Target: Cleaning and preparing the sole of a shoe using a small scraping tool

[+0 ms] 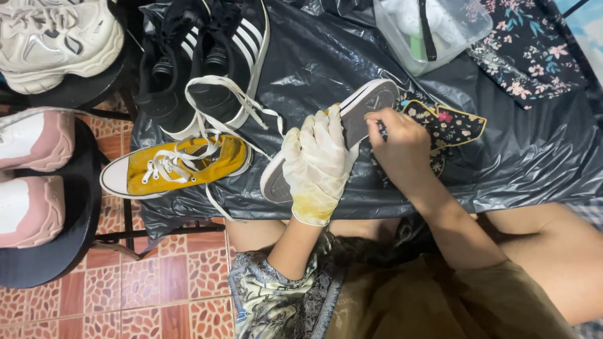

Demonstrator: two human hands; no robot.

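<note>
Centre of view: the left hand, in a stained pale glove, wraps its fingers closed around an upturned sneaker, grey sole facing up, toe pointing to 1 o'clock. The right hand, bare, presses on the sole from 3 o'clock, its fingers curled tight around something small and dark; what it is cannot be told. The sneaker lies over a black plastic sheet covering the counter. At 9 o'clock of the gloved hand, a yellow sneaker with white laces rests upright on the sheet. At 11 o'clock stands a pair of black striped shoes. At 1 o'clock sits a clear plastic tub. A floral cloth lies just beside the right hand. Pink shoes occupy a dark stool at far 9 o'clock, above tiled floor.
</note>
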